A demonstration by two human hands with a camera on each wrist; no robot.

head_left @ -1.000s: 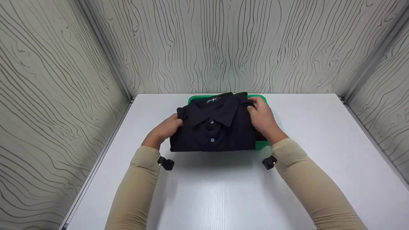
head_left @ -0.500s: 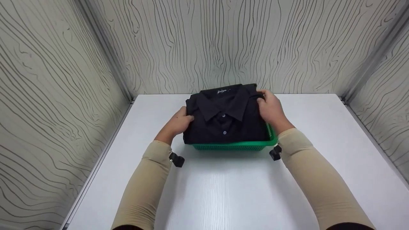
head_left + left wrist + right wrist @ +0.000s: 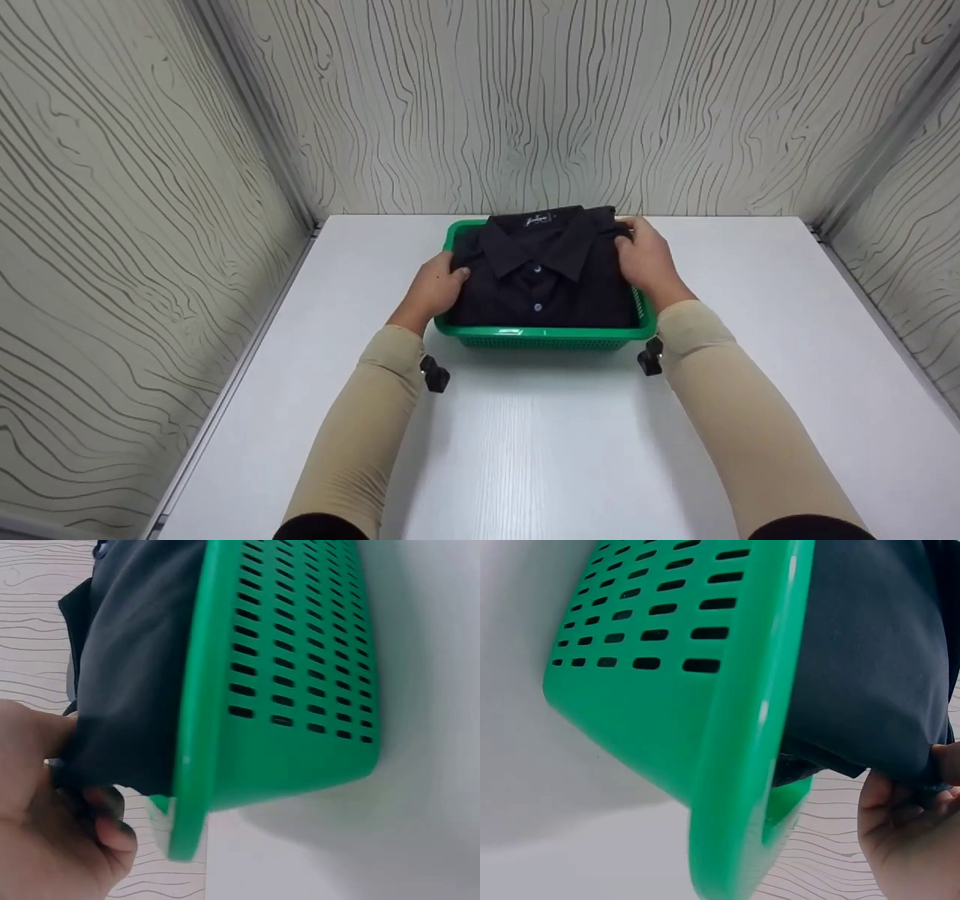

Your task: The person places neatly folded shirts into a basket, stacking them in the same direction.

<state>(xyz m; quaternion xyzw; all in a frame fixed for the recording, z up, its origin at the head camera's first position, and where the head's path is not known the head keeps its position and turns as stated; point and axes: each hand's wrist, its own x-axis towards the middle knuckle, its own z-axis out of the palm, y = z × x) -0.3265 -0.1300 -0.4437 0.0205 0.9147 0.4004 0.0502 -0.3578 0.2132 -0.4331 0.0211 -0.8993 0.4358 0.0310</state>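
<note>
Now left hand (image 3: 433, 289) and right hand (image 3: 646, 259) both gripping side edges of folded black button-up shirt (image 3: 544, 274), shirt sitting inside green perforated basket (image 3: 547, 339) on white table (image 3: 540, 450).

You've got one folded black shirt (image 3: 544, 274) there, sitting in one green basket (image 3: 551, 337) on the one white table (image 3: 525, 450). Two white buttons show down the shirt's front, and you've two hands on it: left hand (image 3: 433, 289), right hand (image 3: 646, 259).
</note>
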